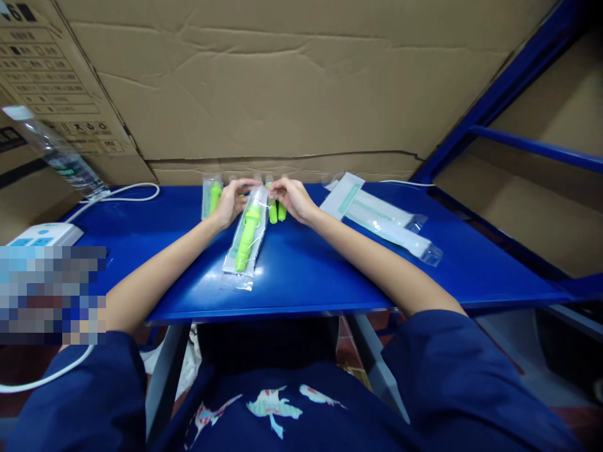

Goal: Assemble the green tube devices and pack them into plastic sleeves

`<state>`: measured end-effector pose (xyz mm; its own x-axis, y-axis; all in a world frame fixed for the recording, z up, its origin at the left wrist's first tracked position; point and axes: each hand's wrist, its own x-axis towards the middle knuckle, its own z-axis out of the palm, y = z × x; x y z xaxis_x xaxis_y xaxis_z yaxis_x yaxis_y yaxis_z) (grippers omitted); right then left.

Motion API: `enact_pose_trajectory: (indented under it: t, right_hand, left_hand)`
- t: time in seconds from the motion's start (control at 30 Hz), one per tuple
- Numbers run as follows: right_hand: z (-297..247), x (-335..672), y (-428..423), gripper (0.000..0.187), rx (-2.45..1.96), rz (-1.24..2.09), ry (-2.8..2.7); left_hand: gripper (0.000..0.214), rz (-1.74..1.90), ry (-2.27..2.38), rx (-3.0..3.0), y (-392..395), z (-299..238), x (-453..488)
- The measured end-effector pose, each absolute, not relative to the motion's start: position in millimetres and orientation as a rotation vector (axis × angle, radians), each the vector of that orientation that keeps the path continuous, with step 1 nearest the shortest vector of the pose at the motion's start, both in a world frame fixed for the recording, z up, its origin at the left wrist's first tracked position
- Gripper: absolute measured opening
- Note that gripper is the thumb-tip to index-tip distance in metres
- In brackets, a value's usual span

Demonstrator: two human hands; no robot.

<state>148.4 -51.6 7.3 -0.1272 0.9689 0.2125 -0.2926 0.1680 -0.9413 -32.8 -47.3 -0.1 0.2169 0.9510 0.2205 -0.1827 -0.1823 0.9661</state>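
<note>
A clear plastic bag [260, 237] lies slanted on the blue table, its upper end between my two hands. Inside it is a lime-green, handle-like thing [247, 242] with a ring near its upper part; its exact kind is unclear. My left hand [230, 202] curls its fingers around the left of the bag's top. From the right, my right hand [293, 198] pinches the same end. Behind the hands are more lime-green pieces [273, 212], partly hidden by my fingers. Another bagged green piece [215, 196] lies just left of my left hand.
Several flat white-and-green packets [372, 210] lie in a pile on the right. At the left stand a clear water bottle [66, 157] and a white power strip [49, 233] with a cable. Cardboard [282, 94] walls the back; a blue metal frame [494, 88] bounds the right.
</note>
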Motion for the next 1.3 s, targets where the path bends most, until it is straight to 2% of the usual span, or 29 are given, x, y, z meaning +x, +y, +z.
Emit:
enact_pose_trajectory:
  t: [0.17,0.33,0.53,0.63,0.77,1.03,1.2,1.3]
  right_hand:
    - [6.6,148.3,-54.8,0.034,-0.887,1.234,-1.255]
    - [8.0,146.9,-61.3,0.031,-0.983,1.390,-1.365]
    - [14.0,147.4,-68.1,0.037,-0.890,1.431,-1.404]
    - [14.0,147.0,-68.1,0.037,-0.875,1.438,-1.381]
    - [9.5,146.2,-65.1,0.037,-0.861,1.411,-1.371]
    - [-0.5,144.3,-60.1,0.046,-0.767,1.263,-1.423]
    - [-3.6,143.8,-58.6,0.053,-0.741,1.229,-1.465]
    - [-3.5,145.3,-60.1,0.057,-0.700,1.208,-1.504]
  left_hand:
    - [0.038,1.339,0.853,1.469,-49.2,-3.1,-33.3]
    - [0.060,1.327,0.842,1.339,-49.2,-3.0,-33.0]
    - [0.035,1.207,0.840,1.228,-45.1,-3.7,-32.1]
    - [0.036,1.073,0.796,1.255,-48.3,-2.6,-29.7]
    - [0.027,1.102,0.761,1.246,-52.7,0.0,-26.7]
    - [0.029,1.151,0.804,1.238,-55.1,1.2,-24.3]
    - [0.036,1.001,0.778,1.262,-57.1,2.4,-23.2]
    - [0.034,1.029,0.760,1.287,-58.3,4.0,-22.9]
